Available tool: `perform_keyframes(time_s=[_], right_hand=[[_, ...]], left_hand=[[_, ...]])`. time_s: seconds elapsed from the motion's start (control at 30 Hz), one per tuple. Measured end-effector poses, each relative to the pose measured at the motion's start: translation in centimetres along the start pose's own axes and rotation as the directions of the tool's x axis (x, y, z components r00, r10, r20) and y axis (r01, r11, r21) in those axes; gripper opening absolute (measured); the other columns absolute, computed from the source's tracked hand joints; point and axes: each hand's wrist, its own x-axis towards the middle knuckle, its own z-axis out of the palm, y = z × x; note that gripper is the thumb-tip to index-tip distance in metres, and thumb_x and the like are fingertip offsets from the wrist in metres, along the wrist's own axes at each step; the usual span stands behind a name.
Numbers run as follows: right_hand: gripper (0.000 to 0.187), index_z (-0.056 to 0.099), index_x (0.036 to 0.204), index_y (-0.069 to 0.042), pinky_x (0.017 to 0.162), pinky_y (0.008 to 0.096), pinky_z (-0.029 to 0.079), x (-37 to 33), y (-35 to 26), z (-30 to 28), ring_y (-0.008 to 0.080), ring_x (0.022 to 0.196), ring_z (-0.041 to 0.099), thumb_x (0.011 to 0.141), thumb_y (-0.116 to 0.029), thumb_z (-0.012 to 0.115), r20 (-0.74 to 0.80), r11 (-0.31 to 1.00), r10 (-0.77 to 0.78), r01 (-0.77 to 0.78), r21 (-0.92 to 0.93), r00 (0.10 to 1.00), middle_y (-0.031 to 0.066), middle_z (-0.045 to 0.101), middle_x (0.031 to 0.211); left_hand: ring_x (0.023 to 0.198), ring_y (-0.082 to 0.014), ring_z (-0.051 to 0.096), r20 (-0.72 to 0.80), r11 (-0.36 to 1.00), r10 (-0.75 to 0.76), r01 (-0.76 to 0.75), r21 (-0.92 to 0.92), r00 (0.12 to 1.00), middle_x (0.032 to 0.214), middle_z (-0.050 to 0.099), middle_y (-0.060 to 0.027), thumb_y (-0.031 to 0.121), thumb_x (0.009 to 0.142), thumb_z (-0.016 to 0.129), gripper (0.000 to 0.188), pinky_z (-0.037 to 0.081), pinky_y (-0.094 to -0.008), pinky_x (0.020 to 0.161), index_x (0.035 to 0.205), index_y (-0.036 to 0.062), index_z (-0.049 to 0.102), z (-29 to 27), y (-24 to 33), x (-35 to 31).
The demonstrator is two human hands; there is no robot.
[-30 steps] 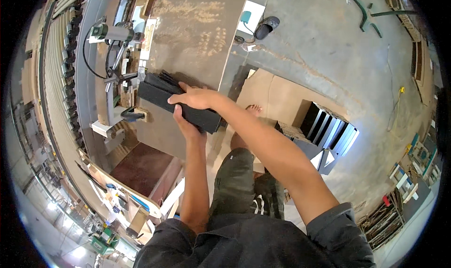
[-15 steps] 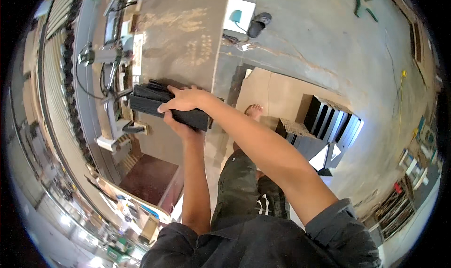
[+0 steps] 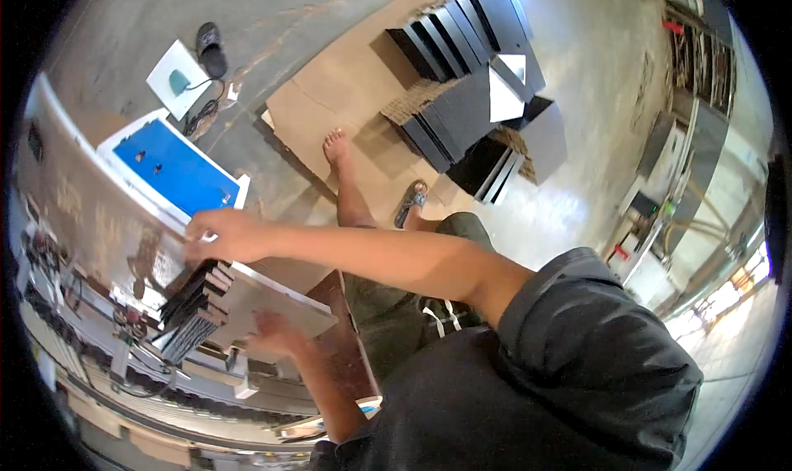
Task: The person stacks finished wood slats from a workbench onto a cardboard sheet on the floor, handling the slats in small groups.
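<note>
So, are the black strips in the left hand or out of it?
Out of it: bare table shows between the strips and the blurred left hand.

Observed black on the stacked strips [image 3: 191,303], with pinkish-brown ends. Recorded blotchy grey-brown, pale-edged, on the counter [image 3: 92,195] at left. Found blue within a white border on the panel [image 3: 172,164] beyond. Noted tan on the far cardboard [image 3: 301,100], black on the boards [image 3: 458,116] there, brown-streaked grey on the floor [image 3: 136,25].

Strips [image 3: 194,316] lie on the table [image 3: 92,203] (cardboard sheet [image 3: 304,98] to its right).
</note>
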Motion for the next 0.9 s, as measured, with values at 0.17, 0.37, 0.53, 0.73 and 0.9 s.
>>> perform_keyframes(time_s=[0.17, 0.37, 0.53, 0.73, 0.9], right_hand=[[0.047, 0.072, 0.125, -0.006, 0.1, 0.0333, 0.052, -12.0, 8.1, -14.3, 0.0191, 0.11, 0.067, 0.105, -0.048, 0.069, -0.437, 0.975, 0.114, -0.015, 0.223, 0.892, 0.0075, 0.074, 0.117], [0.037, 0.07, 0.127, -0.007, 0.097, 0.0288, 0.052, -29.5, 22.9, -20.3, 0.0115, 0.111, 0.064, 0.106, -0.037, 0.071, -0.632, 0.755, 0.378, 0.171, 0.634, 0.677, 0.0002, 0.071, 0.116], [0.029, 0.068, 0.125, -0.007, 0.079, 0.0243, 0.052, -46.4, 33.2, -21.0, 0.0102, 0.088, 0.064, 0.108, -0.031, 0.065, -0.663, 0.636, 0.611, 0.23, 0.737, 0.433, 0.0018, 0.07, 0.106], [0.047, 0.065, 0.131, -0.007, 0.084, 0.0319, 0.054, -64.3, 41.8, -16.8, 0.0171, 0.094, 0.069, 0.106, -0.046, 0.062, -0.623, 0.583, 0.77, 0.242, 0.775, 0.139, 0.0071, 0.073, 0.113], [0.044, 0.068, 0.128, -0.008, 0.074, 0.0281, 0.051, -72.3, 46.5, -11.3, 0.0142, 0.086, 0.066, 0.106, -0.046, 0.065, -0.541, 0.52, 0.837, 0.181, 0.835, 0.09, 0.0064, 0.074, 0.107]], left_hand=[[0.098, -0.0188, 0.065, 0.422, 0.867, 0.031, -0.235, 0.44, 0.906, 0.111, 0.069, -0.01, 0.036, 0.116, 0.043, 0.046, 0.051, -0.0352, 0.089, 0.133, -0.0016, 0.064, 4.7, -3.3, -8.7], [0.099, -0.0187, 0.065, 0.811, 0.735, -0.036, -0.534, 0.417, 0.584, 0.106, 0.07, -0.0092, 0.035, 0.115, 0.049, 0.044, 0.052, -0.0342, 0.091, 0.136, -0.0011, 0.063, 15.3, -6.4, -10.0], [0.104, -0.0195, 0.067, 0.916, 0.658, -0.169, -0.65, 0.379, 0.364, 0.111, 0.072, -0.0114, 0.039, 0.115, 0.051, 0.051, 0.052, -0.0347, 0.097, 0.141, -0.0041, 0.06, 21.9, -12.0, -18.4], [0.11, -0.0185, 0.067, 0.844, 0.623, -0.509, -0.606, 0.495, 0.165, 0.118, 0.071, -0.0111, 0.032, 0.114, 0.055, 0.048, 0.052, -0.0352, 0.101, 0.143, -0.0052, 0.059, 20.8, -20.7, -25.2], [0.112, -0.0137, 0.065, 0.8, 0.551, -0.599, -0.707, 0.443, 0.035, 0.115, 0.073, -0.0069, 0.025, 0.113, 0.06, 0.039, 0.052, -0.0321, 0.101, 0.143, 0.0001, 0.061, 18.9, -23.8, -26.8]])
